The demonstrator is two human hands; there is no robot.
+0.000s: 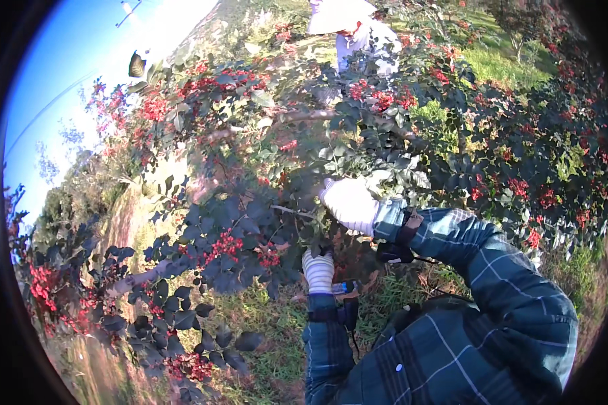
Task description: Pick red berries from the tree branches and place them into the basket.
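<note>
My left hand (318, 271), in a white striped glove, is among the dark green leaves below the middle of the view. Its fingers reach up into the foliage and are partly hidden. Just above and to the right is my right hand (350, 204), gloved alike and washed out by sunlight. Its fingertips point left into the leafy twigs, so I cannot make out what they touch. A thin bare twig (292, 212) runs close to the right hand. Left of my hands hang red berry clusters (224, 247) on the leafy branches.
A thick branch (145, 275) slants across the lower left, and another limb (304, 116) crosses higher up. Berry-laden foliage (513, 189) spreads along the right. Beyond the shrub stands another person (368, 44) in pale clothes. Black devices (393, 253) with cables sit at my wrists.
</note>
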